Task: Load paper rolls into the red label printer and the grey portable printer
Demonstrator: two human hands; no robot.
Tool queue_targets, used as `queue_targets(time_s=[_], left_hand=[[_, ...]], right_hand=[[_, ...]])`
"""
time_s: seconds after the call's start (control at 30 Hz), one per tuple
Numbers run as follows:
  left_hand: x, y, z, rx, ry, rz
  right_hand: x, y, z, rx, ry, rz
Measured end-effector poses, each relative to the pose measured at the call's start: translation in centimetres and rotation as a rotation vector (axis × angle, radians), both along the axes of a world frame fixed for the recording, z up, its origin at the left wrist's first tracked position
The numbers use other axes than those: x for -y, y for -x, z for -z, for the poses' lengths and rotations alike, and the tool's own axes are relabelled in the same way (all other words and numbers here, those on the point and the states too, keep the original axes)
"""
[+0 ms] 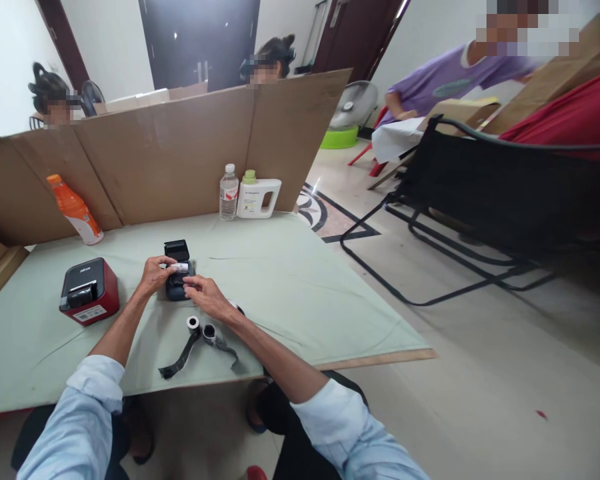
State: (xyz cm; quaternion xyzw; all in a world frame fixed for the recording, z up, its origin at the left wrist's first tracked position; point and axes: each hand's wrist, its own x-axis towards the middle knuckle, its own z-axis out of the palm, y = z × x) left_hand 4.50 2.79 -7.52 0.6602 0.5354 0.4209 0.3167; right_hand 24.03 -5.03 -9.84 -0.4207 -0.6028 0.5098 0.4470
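A small black portable printer lies on the table with its lid flipped up at the far end. My left hand is closed on a small white paper roll at the printer's opening. From the right, my right hand grips the printer's side with bent fingers; the exact contact is partly hidden. Nearer to me lie two loose rolls, a white-cored roll and a dark roll, each with a black strip trailing off it.
A red and black printer stands on the left of the green-covered table. An orange bottle, a water bottle and a white jug stand before a cardboard partition. Other people sit beyond; a black folding chair is at right.
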Motion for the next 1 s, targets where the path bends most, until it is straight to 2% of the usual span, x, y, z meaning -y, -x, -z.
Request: queue_targets(time_s=[0.17, 0.33, 0.5, 0.6, 0.7, 0.8, 0.87, 0.93, 1.0], left_hand=[[-0.3, 0.2, 0.5, 0.005, 0.008, 0.006], [-1.0, 0.1, 0.5, -0.257, -0.132, 0.018], [-0.6, 0.1, 0.2, -0.377, -0.186, 0.162], [0.0, 0.6, 0.2, -0.411, -0.211, 0.185], [-0.2, 1.4, -0.1, -0.369, -0.237, 0.082], [-1.8, 1.8, -0.9, -0.23, -0.216, -0.052], [-3.2, 1.8, -1.4, -0.121, -0.125, -0.044], [-4.4, 1.6, -1.7, -0.036, -0.027, 0.021], [-4.7, 1.5, -1.9, -0.007, 0.0, 0.084]], right_hand=[[0.0, -0.1, -0.1, 0.055, -0.097, 0.02], [0.1, -0.2, -0.3, 0.08, -0.113, 0.008], [0.0, -0.4, -0.3, 0.114, -0.06, -0.022], [0.0, -0.5, -0.4, 0.156, -0.08, -0.029], [0.0, -0.8, -0.6, 0.263, -0.119, -0.034], [0.2, -1.1, -1.1, 0.427, -0.199, -0.066], [0.5, -1.4, -1.4, 0.56, -0.281, -0.104], [0.9, -1.7, -1.9, 0.708, -0.356, -0.127], [1.4, -1.9, -2.3, 0.841, -0.405, -0.135]])
